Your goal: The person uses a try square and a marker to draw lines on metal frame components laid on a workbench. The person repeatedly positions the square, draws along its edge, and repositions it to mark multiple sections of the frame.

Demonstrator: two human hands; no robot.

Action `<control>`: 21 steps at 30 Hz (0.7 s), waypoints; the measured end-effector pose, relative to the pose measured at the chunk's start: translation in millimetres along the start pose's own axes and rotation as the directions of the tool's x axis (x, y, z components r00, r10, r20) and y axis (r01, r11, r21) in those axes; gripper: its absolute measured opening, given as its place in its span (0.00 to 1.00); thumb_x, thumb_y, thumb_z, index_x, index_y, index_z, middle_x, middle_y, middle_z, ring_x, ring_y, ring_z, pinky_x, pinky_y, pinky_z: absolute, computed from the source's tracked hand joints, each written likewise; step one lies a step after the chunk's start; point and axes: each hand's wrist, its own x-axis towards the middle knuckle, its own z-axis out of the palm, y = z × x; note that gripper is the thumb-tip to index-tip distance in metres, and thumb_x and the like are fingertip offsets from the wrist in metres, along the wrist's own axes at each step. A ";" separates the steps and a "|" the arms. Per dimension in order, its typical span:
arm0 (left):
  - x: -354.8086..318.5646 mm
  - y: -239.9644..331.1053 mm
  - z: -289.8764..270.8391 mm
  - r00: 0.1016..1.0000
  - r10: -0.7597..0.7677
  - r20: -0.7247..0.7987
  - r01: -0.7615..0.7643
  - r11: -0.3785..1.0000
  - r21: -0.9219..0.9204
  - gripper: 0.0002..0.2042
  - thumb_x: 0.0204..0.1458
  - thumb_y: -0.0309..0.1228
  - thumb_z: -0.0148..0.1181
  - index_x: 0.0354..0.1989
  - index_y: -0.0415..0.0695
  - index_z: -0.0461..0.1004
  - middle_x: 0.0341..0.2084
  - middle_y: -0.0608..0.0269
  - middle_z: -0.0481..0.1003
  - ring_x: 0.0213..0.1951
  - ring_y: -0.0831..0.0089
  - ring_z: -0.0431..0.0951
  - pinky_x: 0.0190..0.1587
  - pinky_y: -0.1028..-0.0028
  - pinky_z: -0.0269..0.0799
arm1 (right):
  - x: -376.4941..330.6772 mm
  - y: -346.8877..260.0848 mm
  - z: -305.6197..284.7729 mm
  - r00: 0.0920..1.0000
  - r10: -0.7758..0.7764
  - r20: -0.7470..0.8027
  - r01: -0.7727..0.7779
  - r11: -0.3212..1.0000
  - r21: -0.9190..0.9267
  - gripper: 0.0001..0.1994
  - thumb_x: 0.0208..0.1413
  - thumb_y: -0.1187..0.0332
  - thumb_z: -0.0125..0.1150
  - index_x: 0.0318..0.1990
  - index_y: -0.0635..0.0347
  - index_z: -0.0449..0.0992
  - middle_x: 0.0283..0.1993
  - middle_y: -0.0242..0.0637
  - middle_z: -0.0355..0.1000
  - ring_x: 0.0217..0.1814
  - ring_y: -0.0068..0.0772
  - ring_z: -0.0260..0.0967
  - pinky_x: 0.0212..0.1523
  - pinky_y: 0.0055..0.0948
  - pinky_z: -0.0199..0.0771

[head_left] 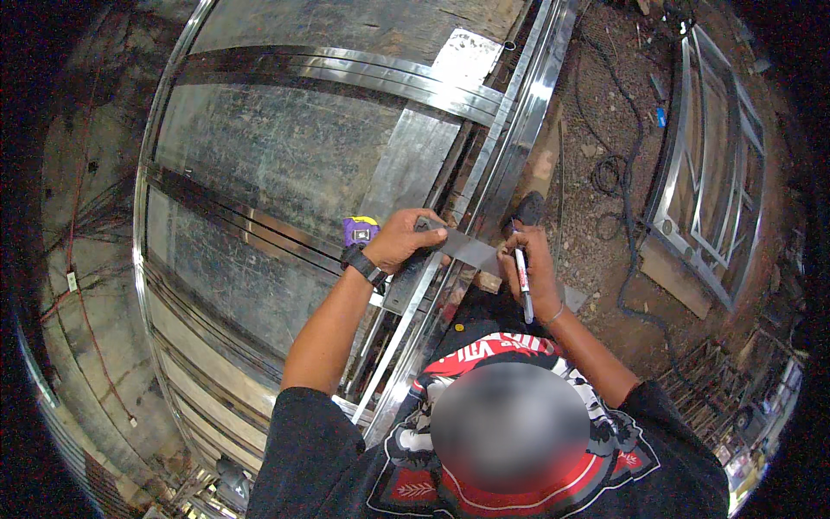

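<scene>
A: State the position of the left hand.

B: The left hand (405, 239) is extended forward, palm down, fingers pressed flat on a grey metal square (462, 249). The square lies across the bright steel rail (510, 147) of a large metal frame (156, 130). A dark watch (363, 263) sits on the wrist. A purple and yellow tape measure (360, 231) lies just beside that wrist.

A: And the right hand?

B: The right hand (534, 268) is closed around a red and white marker (522, 278), tip pointing up, next to the square's edge. A thin bracelet (556, 315) circles the wrist.

A: Describe the surface and surroundings.

B: The frame holds scratched steel panels crossed by polished bars. To the right is bare dirt ground (596, 121) with black cable (618, 173) looped on it. A finished metal gate panel (713, 164) lies further right.
</scene>
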 end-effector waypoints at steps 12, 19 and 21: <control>-0.2 -4.8 4.7 0.999 -0.008 -0.036 0.007 0.999 -0.036 0.11 0.56 0.30 0.70 0.41 0.38 0.77 0.32 0.57 0.80 0.29 0.69 0.84 0.32 0.68 0.84 | 12.2 -30.7 -7.8 0.994 0.109 0.025 -0.112 0.963 0.245 0.12 0.58 0.71 0.65 0.48 0.61 0.75 0.49 0.46 0.75 0.51 0.42 0.75 0.53 0.37 0.74; -0.1 -2.8 5.2 0.997 0.066 -0.038 -0.064 0.995 0.071 0.09 0.56 0.30 0.70 0.39 0.38 0.78 0.32 0.59 0.81 0.29 0.73 0.82 0.32 0.70 0.83 | 26.8 -27.1 26.8 0.941 0.294 0.167 -0.337 0.856 0.393 0.11 0.59 0.66 0.68 0.45 0.63 0.78 0.38 0.33 0.79 0.39 0.21 0.76 0.40 0.26 0.77; -0.2 -3.0 5.0 0.997 0.068 -0.036 -0.065 0.995 0.075 0.09 0.57 0.30 0.69 0.39 0.38 0.78 0.32 0.60 0.81 0.30 0.73 0.82 0.32 0.70 0.83 | 28.4 -22.6 28.5 0.929 0.311 0.199 -0.366 0.842 0.395 0.11 0.59 0.66 0.68 0.44 0.63 0.78 0.37 0.33 0.78 0.37 0.19 0.75 0.39 0.25 0.77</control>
